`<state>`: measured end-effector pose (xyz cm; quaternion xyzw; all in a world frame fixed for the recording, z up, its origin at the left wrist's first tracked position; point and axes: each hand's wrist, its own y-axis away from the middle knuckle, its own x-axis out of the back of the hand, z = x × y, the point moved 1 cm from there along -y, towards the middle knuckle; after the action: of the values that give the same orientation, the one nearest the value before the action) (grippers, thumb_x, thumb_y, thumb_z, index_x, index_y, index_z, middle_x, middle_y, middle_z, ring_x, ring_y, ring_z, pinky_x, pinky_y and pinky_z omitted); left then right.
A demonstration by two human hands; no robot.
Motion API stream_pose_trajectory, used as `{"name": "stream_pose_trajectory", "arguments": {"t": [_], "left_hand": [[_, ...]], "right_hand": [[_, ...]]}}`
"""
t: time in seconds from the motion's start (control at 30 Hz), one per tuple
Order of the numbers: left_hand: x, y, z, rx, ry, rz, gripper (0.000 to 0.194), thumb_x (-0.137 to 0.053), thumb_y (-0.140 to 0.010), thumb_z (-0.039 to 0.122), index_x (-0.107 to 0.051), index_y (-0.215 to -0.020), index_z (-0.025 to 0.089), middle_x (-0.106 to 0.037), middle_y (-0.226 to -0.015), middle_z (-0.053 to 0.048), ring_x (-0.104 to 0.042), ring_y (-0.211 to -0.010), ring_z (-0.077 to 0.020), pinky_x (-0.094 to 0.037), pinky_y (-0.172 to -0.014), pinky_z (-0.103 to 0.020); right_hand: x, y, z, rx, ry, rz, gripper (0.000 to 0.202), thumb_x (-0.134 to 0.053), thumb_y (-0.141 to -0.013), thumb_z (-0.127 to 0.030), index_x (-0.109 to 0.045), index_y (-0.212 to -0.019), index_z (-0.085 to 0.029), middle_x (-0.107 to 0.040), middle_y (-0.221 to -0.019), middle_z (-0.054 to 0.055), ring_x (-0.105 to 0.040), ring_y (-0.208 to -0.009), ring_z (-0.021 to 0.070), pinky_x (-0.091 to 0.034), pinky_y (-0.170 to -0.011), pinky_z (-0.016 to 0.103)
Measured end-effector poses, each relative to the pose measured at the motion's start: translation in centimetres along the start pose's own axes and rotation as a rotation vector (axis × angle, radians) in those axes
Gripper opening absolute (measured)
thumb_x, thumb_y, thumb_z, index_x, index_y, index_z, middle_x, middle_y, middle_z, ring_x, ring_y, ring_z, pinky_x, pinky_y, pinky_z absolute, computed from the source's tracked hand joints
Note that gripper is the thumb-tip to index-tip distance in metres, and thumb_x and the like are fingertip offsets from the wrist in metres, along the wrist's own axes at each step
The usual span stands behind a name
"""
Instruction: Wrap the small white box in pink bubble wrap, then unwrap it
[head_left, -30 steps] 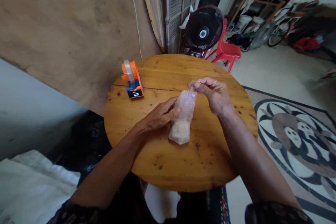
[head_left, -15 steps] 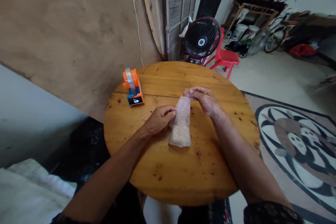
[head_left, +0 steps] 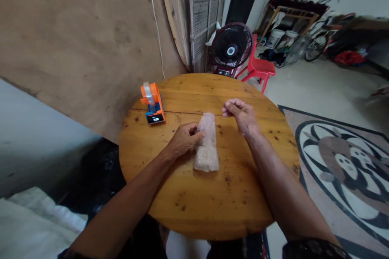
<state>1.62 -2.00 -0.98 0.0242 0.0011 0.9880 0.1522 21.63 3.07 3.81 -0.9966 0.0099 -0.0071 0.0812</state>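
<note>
The wrapped package point(head_left: 209, 158) looks like thin translucent plastic, crinkled and bumpy with a faint sheen. The table point(head_left: 219, 210) is smooth, knotty wood under a glossy finish, while the tape dispenser point(head_left: 160, 106) appears to be hard, smooth plastic, its tape point(head_left: 148, 94) shiny. The chair point(head_left: 261, 66) looks like smooth plastic with a soft gloss, the big wall panel point(head_left: 75, 28) matt and smudged.

We can pass between the right hand point(head_left: 241, 115) and the translucent packet point(head_left: 207, 149), which stand apart. The left hand point(head_left: 186, 139) touches the packet and blocks its left side. We have bare worktop point(head_left: 212, 210) on the near side, between the forearms point(head_left: 141, 186). The tape dispenser point(head_left: 154, 107) obstructs the far left; the fan point(head_left: 231, 46) and red chair point(head_left: 259, 66) stand beyond the far edge.
</note>
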Motion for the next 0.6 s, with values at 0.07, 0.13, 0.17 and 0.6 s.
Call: {"name": "stream_pose_trajectory", "arguments": {"t": [0.07,0.13,0.17,0.6], "left_hand": [[0.1,0.0,0.0,0.006,-0.015,0.026,0.024,-0.066,-0.074,0.036,-0.058,-0.073,0.014,-0.055,-0.067,0.001,-0.048,-0.059,-0.0101,-0.038,-0.055,-0.022],[0.2,-0.1,0.0,0.002,-0.024,0.033,0.025,-0.067,-0.074,0.037,-0.058,-0.074,0.014,-0.056,-0.068,0.001,-0.048,-0.060,-0.0103,-0.038,-0.055,-0.022],[0.2,-0.1,0.0,-0.003,-0.027,0.035,0.026,-0.068,-0.074,0.038,-0.059,-0.076,0.014,-0.056,-0.069,0.001,-0.049,-0.060,-0.0104,-0.038,-0.055,-0.022],[0.4,-0.2,0.3,-0.057,-0.085,0.089,0.028,-0.061,-0.080,0.042,-0.063,-0.079,0.014,-0.058,-0.070,0.001,-0.049,-0.062,-0.0116,-0.038,-0.057,-0.023]], "right_hand": [[-0.1,0.9,-1.2,0.006,0.100,-0.138,0.032,-0.072,-0.070,-0.050,-0.063,-0.069,-0.020,-0.062,-0.060,-0.002,-0.054,-0.055,0.0106,-0.045,-0.058,0.025],[-0.9,1.9,-2.0,-0.004,0.266,-0.345,0.036,-0.065,-0.076,-0.053,-0.060,-0.064,-0.019,-0.058,-0.057,-0.002,-0.051,-0.052,0.0106,-0.041,-0.054,0.025],[-1.4,2.4,-2.3,0.008,0.373,-0.411,0.039,-0.062,-0.078,-0.053,-0.059,-0.061,-0.018,-0.055,-0.055,-0.002,-0.049,-0.051,0.0102,-0.037,-0.052,0.025],[-2.7,3.2,-1.6,0.138,0.890,-0.299,0.024,-0.051,-0.084,-0.028,-0.057,-0.064,-0.018,-0.050,-0.056,-0.002,-0.040,-0.052,0.0094,-0.025,-0.053,0.025]]}}
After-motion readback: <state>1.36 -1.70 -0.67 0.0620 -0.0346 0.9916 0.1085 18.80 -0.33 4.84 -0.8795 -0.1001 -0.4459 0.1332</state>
